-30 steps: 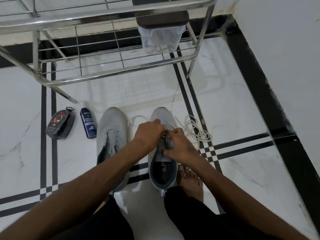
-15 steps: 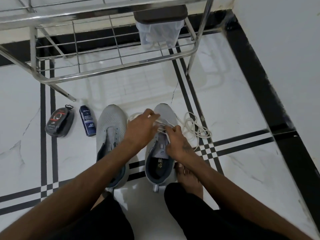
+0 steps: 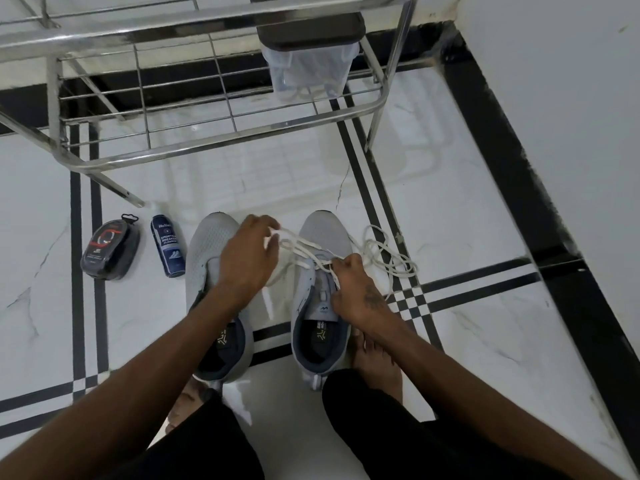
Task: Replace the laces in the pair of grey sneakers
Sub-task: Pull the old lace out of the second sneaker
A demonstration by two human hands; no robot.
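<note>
Right sneaker (image 3: 323, 292), 1 o'clock of person: lacing partial | left sneaker (image 3: 214, 271), 11 o'clock: unlaced | left hand (image 3: 247, 258), right hand (image 3: 353, 289): each pinching white lace (image 3: 301, 249) | spare lace (image 3: 388, 261) on floor.

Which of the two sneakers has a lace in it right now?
The right sneaker, between both hands; a white lace crosses it. The left sneaker has none.

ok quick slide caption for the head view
Both hands, left hand and right hand, thread a white lace through the right grey sneaker on a marble floor.
</note>
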